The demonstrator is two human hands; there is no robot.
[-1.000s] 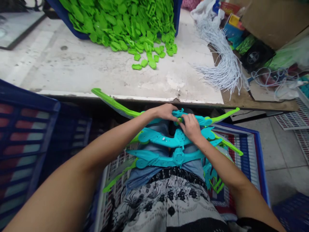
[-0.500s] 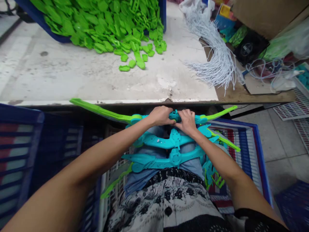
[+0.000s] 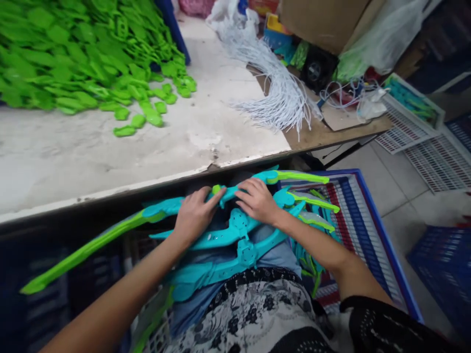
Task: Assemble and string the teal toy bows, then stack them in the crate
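Head view: left hand (image 3: 195,214) and right hand (image 3: 257,200) sit close together, both apparently clamped on the middle of a toy bow (image 3: 162,208); the thumbs are hidden. It lies over the lap atop stacked bows (image 3: 221,238), just below the table (image 3: 110,157) with its green parts (image 3: 73,54) and white cords (image 3: 268,93).

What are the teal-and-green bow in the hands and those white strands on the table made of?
The bow looks like moulded plastic: smooth, slightly glossy, solid colour, crisp edges. The white strands seem to be thin cord, limp and matte; the fibre cannot be told.
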